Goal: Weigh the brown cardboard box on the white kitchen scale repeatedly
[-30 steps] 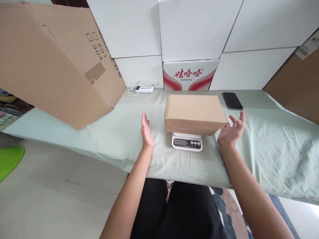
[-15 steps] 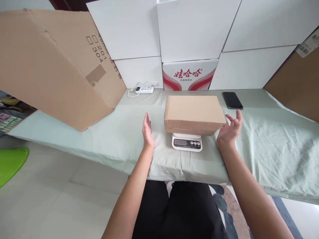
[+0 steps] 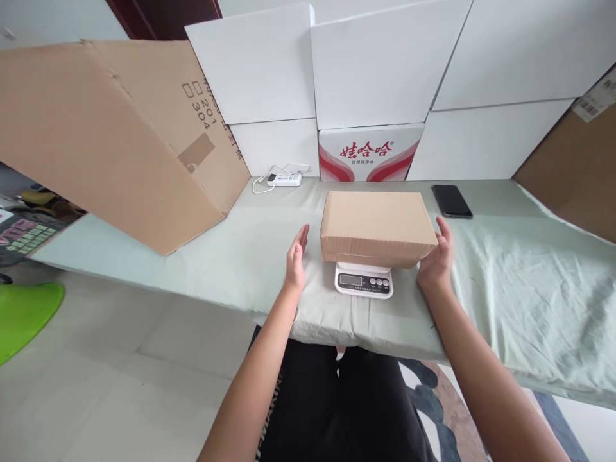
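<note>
A closed brown cardboard box (image 3: 378, 218) rests on a small white digital scale (image 3: 364, 282), whose display and buttons face me. The box overhangs the scale and hides its platform. My left hand (image 3: 295, 262) is upright to the left of the box, fingers stretched out, with a gap between it and the cardboard. At the box's right front corner is my right hand (image 3: 437, 258), its fingers extended along that side. It is close against the corner; whether it presses on the box I cannot tell. Neither hand is wrapped round anything.
Behind the box stand stacked white boxes (image 3: 370, 70) and a red-and-white printed carton (image 3: 368, 154). A black phone (image 3: 452, 201) lies at right, a white device with a cable (image 3: 285, 179) at back left. Large cardboard cartons (image 3: 144, 141) flank the cloth-covered surface (image 3: 231, 256).
My left hand has moved right, nearer the box. My right hand has come in towards the box's right side, its fingers less spread. The view has shifted slightly; the box stays on the scale.
</note>
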The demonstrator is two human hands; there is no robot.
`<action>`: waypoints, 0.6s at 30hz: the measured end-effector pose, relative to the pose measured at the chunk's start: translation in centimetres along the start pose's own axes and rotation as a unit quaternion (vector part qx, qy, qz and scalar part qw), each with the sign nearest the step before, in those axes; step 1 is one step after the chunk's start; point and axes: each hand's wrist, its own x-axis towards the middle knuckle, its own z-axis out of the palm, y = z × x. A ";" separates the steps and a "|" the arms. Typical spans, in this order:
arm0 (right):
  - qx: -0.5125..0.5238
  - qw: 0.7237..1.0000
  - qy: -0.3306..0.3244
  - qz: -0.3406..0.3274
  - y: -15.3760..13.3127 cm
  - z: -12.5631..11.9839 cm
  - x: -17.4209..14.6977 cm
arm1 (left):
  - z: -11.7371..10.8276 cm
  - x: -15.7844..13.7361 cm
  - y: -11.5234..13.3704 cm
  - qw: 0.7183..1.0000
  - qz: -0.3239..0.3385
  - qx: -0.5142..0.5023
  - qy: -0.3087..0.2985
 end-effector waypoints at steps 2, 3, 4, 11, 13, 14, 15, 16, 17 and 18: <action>-0.023 0.999 -0.017 -0.015 0.3 -0.2 0.0 | 0.1 -0.1 0.0 1.000 0.000 0.003 -0.021; -0.039 0.998 -0.030 -0.026 0.4 -0.3 -0.1 | 0.1 -0.1 0.1 1.000 0.000 0.007 -0.030; -0.055 0.997 -0.045 -0.037 0.5 -0.3 -0.2 | 0.1 -0.2 0.1 0.999 0.000 0.013 -0.039; -0.087 0.981 -0.120 -0.123 -0.1 -0.6 -2.5 | 0.4 -1.2 0.3 0.992 -0.016 0.036 -0.118; -0.120 0.975 -0.127 -0.134 -0.6 -0.9 -3.4 | 0.5 -1.5 0.5 0.991 -0.003 0.049 -0.127; -0.144 0.972 -0.131 -0.135 -1.1 -0.9 -3.7 | 0.6 -1.5 0.7 0.991 0.005 0.053 -0.126; -0.169 0.967 -0.134 -0.137 -1.7 -0.9 -3.9 | 0.7 -1.5 1.2 0.991 0.011 0.054 -0.123; -0.189 0.962 -0.139 -0.140 -2.5 -0.8 -4.0 | 0.9 -1.2 1.7 0.991 0.016 0.051 -0.122; -0.202 0.957 -0.144 -0.150 -3.3 -0.6 -3.8 | 1.0 -0.7 2.4 0.992 0.021 0.044 -0.120; -0.206 0.953 -0.149 -0.164 -4.1 -0.1 -3.3 | 1.3 0.1 3.1 0.992 0.027 0.036 -0.119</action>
